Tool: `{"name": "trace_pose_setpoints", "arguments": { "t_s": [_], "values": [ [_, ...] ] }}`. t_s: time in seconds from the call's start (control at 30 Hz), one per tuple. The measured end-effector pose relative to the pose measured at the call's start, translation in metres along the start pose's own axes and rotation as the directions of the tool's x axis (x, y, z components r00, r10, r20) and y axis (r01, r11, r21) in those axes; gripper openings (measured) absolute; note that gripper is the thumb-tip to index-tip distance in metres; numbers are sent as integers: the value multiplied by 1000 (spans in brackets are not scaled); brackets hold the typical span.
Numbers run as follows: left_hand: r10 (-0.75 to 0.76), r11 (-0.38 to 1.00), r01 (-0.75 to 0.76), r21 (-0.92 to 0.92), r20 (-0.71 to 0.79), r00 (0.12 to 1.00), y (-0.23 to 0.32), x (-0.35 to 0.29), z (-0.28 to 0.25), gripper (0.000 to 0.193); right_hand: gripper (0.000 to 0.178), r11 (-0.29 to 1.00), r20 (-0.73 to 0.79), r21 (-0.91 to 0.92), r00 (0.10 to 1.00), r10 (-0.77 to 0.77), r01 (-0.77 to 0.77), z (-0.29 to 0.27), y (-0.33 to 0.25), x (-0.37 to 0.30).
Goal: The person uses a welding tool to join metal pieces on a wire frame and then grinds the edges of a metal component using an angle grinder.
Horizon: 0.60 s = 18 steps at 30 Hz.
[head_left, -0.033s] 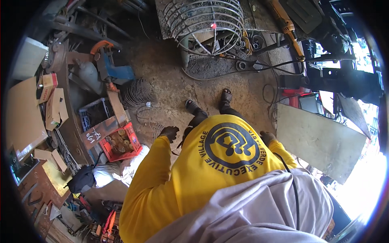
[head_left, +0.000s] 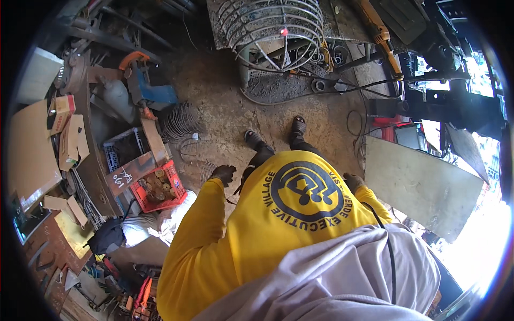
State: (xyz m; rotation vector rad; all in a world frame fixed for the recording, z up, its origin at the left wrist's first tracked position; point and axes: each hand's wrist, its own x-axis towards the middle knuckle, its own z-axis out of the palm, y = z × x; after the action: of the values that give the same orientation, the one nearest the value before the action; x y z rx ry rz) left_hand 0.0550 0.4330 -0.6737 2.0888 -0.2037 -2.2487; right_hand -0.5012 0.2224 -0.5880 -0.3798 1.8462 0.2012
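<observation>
Beside my left hip hangs my left hand (head_left: 224,174), dark against the brown floor. Its fingers are loosely bent and a little apart, with nothing visible in them. A loose wire coil (head_left: 206,170) on the floor is the nearest thing to it. At my right side my right hand (head_left: 353,183) shows only in part past the yellow shirt (head_left: 249,227); its fingers are hidden. To the right of that hand leans a pale flat panel (head_left: 423,184), apart from it.
A round wire cage (head_left: 273,35) sits on a bench ahead, with an orange power tool (head_left: 381,36) to its right. A blue vise (head_left: 152,91), a red crate (head_left: 159,187) of round metal parts and a wire coil (head_left: 182,123) are on the left. Cables (head_left: 300,100) cross the floor.
</observation>
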Motion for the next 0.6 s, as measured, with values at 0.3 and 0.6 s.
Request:
{"name": "trace_pose_setpoints", "arguments": {
  "t_s": [0.3, 0.6],
  "values": [
    [215, 947, -283, -150, -359, 908, 74, -4, -14, 42, 32, 885, 108, -9, 881, -461, 465, 59, -83, -58],
    [250, 944, -309, -113, -365, 897, 51, -37, 12, 31, 39, 877, 111, -132, 886, -451, 463, 57, -73, -38]
  ]
}}
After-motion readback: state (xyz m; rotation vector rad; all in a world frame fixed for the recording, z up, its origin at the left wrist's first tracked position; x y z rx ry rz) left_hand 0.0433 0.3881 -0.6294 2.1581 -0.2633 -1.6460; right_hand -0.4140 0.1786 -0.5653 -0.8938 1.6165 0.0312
